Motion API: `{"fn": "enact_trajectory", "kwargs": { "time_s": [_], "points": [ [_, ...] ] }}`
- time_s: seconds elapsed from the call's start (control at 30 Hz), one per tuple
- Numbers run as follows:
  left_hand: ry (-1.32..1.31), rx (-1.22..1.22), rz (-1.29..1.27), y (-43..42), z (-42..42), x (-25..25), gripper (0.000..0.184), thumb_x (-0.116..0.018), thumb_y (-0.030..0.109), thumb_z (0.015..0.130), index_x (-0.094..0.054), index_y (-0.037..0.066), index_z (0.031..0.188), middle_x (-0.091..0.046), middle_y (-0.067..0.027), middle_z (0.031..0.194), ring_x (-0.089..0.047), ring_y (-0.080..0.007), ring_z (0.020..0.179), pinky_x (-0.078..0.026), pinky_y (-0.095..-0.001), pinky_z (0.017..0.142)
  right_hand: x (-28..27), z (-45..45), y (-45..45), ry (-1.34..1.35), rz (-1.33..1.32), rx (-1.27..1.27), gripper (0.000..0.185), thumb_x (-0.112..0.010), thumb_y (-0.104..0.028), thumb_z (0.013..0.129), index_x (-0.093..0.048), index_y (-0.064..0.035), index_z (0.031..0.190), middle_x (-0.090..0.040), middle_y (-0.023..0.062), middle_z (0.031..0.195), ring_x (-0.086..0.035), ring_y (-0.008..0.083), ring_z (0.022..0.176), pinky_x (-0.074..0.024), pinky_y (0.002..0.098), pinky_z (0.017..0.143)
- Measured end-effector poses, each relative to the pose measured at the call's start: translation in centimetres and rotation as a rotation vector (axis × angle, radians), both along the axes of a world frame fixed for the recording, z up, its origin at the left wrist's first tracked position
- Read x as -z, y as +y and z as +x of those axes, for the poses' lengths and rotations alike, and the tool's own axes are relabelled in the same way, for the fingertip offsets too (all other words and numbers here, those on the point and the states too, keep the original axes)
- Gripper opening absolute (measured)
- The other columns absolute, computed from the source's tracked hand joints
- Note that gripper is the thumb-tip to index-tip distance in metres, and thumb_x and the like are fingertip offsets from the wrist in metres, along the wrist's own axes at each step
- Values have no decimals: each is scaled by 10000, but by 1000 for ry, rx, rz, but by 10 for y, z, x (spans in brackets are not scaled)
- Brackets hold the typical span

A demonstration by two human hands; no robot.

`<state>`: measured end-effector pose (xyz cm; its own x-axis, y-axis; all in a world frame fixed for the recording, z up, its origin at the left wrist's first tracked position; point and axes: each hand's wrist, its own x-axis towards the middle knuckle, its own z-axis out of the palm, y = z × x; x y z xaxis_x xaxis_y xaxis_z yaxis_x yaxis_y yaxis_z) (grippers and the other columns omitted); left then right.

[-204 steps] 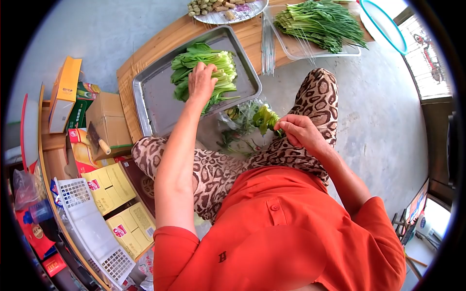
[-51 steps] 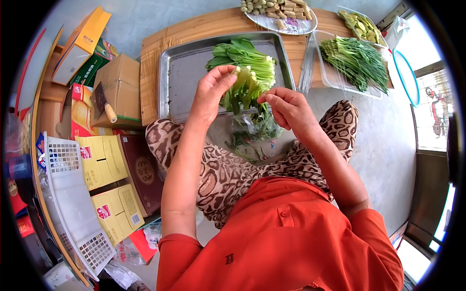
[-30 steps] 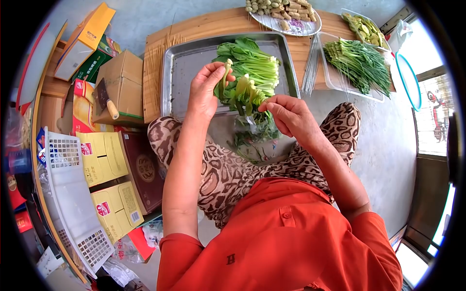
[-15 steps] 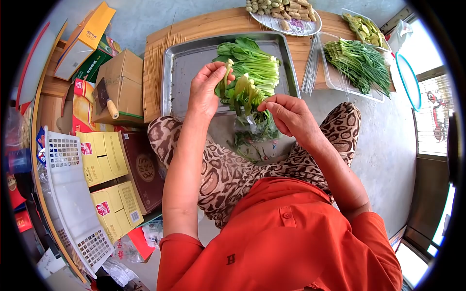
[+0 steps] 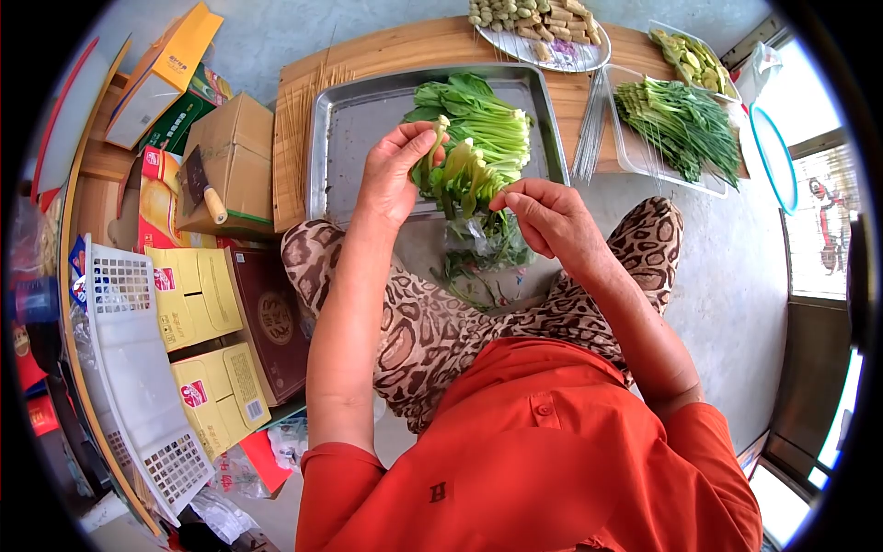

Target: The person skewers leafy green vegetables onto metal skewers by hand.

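Note:
My left hand (image 5: pixel 394 173) is closed, with thumb and fingers pinching a pale green stalk of a leafy vegetable (image 5: pixel 439 140) above the tray's front edge. My right hand (image 5: pixel 552 224) is also closed, its thumb and forefinger pressed together at the right side of a hanging bunch of yellow-green leaves (image 5: pixel 469 175). Whether a thin stick runs through the leaves I cannot make out. Behind them, a pile of leafy greens (image 5: pixel 501 129) with light stems lies in a metal tray (image 5: pixel 363 124). Below my hands, a clear plastic bag (image 5: pixel 464 237) holds dark green scraps on the floor.
Thin wooden skewers (image 5: pixel 299 138) lie left of the tray, metal skewers (image 5: pixel 590 129) right of it. A clear bin (image 5: pixel 635 161) holds chives (image 5: pixel 676 120). A plate (image 5: pixel 543 51) of rolled food stands behind. To my left are a cleaver (image 5: pixel 204 189), cardboard boxes (image 5: pixel 198 299) and a white basket (image 5: pixel 138 368).
Both hands stay almost where they were, still pinching the greens. The whole view has shifted very slightly.

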<state>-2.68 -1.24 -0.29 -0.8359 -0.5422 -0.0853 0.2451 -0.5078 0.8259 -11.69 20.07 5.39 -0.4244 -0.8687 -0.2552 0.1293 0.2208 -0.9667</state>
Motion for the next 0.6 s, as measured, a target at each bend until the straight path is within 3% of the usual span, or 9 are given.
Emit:
{"fn": "enact_trajectory", "kwargs": {
  "time_s": [0.17,0.33,0.37,0.4,0.5,0.53,0.6],
  "points": [
    [-2,20,40,-2,2,0,169,-694,82,830,-629,11,969,-664,-89,909,-577,-130,743,-471,-241,715,-1,-5,1,-26,-9,-10,220,-491,-180,974,-641,-21,943,-394,-68,523,-340,20,441,-253,197,408],
    [-53,130,-54,-1,3,7,222,-678,132,854,-613,28,1039,-647,-39,925,-573,-117,755,-468,-239,733,5,-5,-3,-6,-25,-4,262,-462,-205,990,-632,-6,984,-362,-70,494,-288,25,417,-220,204,394],
    [-70,149,-58,0,4,3,253,-690,169,848,-618,35,1050,-646,-36,995,-579,-119,852,-449,-250,806,5,-4,-3,-7,-20,-7,262,-462,-205,990,-632,-6,984,-362,-70,494,-288,25,417,-220,204,394],
    [-69,145,-54,2,4,-1,253,-690,169,848,-618,35,1050,-646,-36,995,-579,-119,852,-449,-250,806,4,-5,-3,-2,-18,-11,260,-463,-204,989,-631,-5,985,-362,-70,496,-288,26,418,-218,203,392],
    [13,201,-319,4,3,-16,399,-708,293,830,-618,31,1117,-614,-44,1167,-525,-128,1087,-361,-297,983,-1,-10,-3,-49,-28,-40,253,-472,-202,985,-637,-10,976,-377,-62,498,-304,32,412,-224,206,388],
    [16,196,-315,3,4,-18,399,-708,293,830,-618,31,1117,-614,-44,1167,-525,-128,1087,-361,-297,983,-2,-11,-2,-111,-41,-60,248,-480,-201,982,-643,-16,967,-393,-54,497,-320,38,406,-233,209,385],
    [13,438,-322,2,4,-22,443,-714,327,817,-615,35,1135,-626,-40,1139,-543,-136,1054,-376,-301,967,-6,-12,-2,-128,-36,-77,258,-476,-211,984,-642,-14,973,-390,-52,494,-315,39,405,-231,210,385]
  ]
}}
